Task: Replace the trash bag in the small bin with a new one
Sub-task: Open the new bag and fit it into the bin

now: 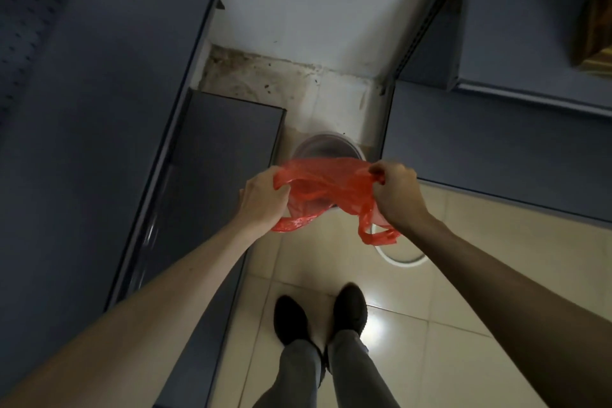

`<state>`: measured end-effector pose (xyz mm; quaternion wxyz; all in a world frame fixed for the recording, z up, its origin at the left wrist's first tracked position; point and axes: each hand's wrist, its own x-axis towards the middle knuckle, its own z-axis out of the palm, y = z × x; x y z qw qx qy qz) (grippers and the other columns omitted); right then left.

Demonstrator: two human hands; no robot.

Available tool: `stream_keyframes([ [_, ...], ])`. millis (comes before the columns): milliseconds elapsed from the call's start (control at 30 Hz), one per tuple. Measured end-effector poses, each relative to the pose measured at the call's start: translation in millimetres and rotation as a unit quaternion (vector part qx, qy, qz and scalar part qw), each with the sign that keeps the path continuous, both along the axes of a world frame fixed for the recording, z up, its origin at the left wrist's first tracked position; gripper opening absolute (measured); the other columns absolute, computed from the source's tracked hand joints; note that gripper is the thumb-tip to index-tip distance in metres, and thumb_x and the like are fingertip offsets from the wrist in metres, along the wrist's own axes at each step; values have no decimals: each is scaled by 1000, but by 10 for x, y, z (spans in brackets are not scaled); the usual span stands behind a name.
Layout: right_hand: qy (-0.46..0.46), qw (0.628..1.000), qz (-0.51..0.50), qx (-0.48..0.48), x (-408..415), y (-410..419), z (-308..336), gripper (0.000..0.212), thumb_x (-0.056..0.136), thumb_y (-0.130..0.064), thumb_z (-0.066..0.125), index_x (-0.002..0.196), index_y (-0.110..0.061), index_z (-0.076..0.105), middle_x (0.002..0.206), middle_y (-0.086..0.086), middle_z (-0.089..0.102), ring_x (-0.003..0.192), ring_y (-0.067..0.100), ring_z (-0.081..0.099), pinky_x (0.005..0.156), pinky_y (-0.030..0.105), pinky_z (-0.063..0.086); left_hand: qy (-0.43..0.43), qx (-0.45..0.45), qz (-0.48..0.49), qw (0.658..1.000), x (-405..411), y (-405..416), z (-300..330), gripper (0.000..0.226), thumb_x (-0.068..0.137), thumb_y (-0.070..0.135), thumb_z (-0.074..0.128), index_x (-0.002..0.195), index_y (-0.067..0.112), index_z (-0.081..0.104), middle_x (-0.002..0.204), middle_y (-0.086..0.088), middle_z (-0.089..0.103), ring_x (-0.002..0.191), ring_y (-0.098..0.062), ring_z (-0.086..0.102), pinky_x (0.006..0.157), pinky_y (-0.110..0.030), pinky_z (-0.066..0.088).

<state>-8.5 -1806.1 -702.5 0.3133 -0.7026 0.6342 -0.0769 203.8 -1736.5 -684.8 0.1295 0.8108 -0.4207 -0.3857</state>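
A thin red plastic bag (326,190) hangs spread between my two hands, its mouth pulled open. My left hand (263,200) grips the bag's left edge. Over on the other side, my right hand (395,190) pinches the right edge, and a loose handle strip dangles below it. Under the bag stands the small round bin (326,147) on the floor in the gap between two dark cabinets; only its far rim shows, the bag covers the rest. A white ring (402,260) lies on the tiles just right of the bin.
Dark grey cabinets stand on the left (99,142) and right (496,149), leaving a narrow gap. The white back wall (314,3) has a stained floor strip at its foot. My two black shoes (319,316) stand on beige tiles below the bin.
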Motion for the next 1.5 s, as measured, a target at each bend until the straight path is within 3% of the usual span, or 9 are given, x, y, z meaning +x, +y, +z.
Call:
stream_keyframes([
  [433,9,1000,2,11,-85,-233,-924,30,86,2,49,108,-3,69,106,15,68,93,28,63,83,38,54,23,25,8,999,17,-301,-973,28,94,21,44,115,25,63,106,-2,67,99,-26,61,82,-32,43],
  [533,-1,1000,7,14,-94,-297,-1098,28,86,3,49,106,-2,69,104,15,68,91,28,64,81,37,55,14,31,2,999,27,-384,-1191,29,94,22,44,114,25,64,107,-3,68,101,-28,61,86,-35,46],
  [700,-7,1000,6,-6,-87,-500,-1582,26,86,1,51,106,-4,68,104,14,68,90,26,64,80,38,55,-31,14,-36,999,91,-580,-1645,28,97,25,43,117,23,62,110,-5,68,105,-31,61,98,-44,45],
  [867,11,999,11,-40,-93,-690,-2151,25,85,-2,50,102,-5,68,99,14,69,84,30,64,78,41,55,-84,-17,-48,995,200,-762,-2294,24,96,28,45,115,21,59,109,-10,66,102,-36,60,80,-36,41],
  [933,25,997,8,-69,-104,-770,-2347,22,85,-5,50,99,-5,67,98,15,69,83,33,64,75,36,53,-118,-36,-57,991,206,-840,-2512,26,97,29,45,117,19,57,111,-10,64,103,-37,59,81,-39,41],
  [1067,51,990,44,-124,-109,-882,-2700,17,90,-15,52,100,-8,65,101,14,67,93,37,61,76,41,50,-188,-60,-100,975,261,-982,-2859,34,95,36,45,121,17,54,115,-13,59,101,-39,57,84,-43,44],
  [1200,60,974,106,-193,-114,-959,-3005,17,95,-24,51,98,-11,61,99,9,61,89,35,61,70,41,46,-233,-99,-130,959,346,-1089,-3115,41,97,39,43,131,17,47,123,-13,53,104,-39,56,85,-44,44],
  [1300,59,962,138,-228,-104,-1030,-3205,20,97,-29,49,101,-13,60,98,6,54,81,35,62,64,38,42,-242,-115,-141,953,436,-1154,-3311,44,97,40,42,135,18,44,127,-12,53,106,-40,55,86,-44,43],
  [1500,38,965,143,-216,-137,-1115,-3380,26,97,-40,49,103,-19,63,98,-1,48,81,24,59,73,42,48,-222,-142,-150,953,633,-1216,-3507,47,92,49,45,130,23,45,126,-6,58,107,-34,59,84,-41,42],
])
